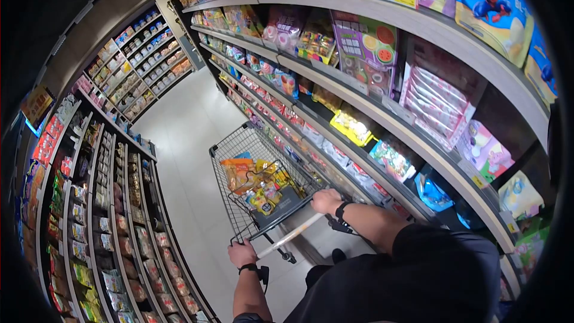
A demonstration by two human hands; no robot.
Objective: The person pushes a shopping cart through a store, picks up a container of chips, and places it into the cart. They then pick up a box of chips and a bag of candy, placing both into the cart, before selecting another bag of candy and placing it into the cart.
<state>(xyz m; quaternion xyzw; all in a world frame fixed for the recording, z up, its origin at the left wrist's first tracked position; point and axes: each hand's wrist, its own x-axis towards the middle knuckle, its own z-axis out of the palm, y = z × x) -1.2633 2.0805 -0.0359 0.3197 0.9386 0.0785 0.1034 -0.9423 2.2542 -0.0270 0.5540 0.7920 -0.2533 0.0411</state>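
A wire shopping cart (222, 167) stands in the aisle in front of me, its handlebar (291, 236) running slantwise across the view. My left hand (243, 253) is closed round the bar's left end, and my right hand (326, 201) grips its right end. Both wrists wear black bands. Inside the basket lie an orange packet (237, 174), a yellow packet (273, 173) and a yellow pouch (262, 201). A dark flat panel (281, 208) sits at the cart's near side, just beyond the handlebar.
Close on the right, a long shelf (382, 93) holds colourful snack bags. Another packed shelf (101, 215) curves along the left side. The pale tiled floor (188, 125) runs between them towards a far shelf (143, 54). My shoe (339, 255) shows below the handlebar.
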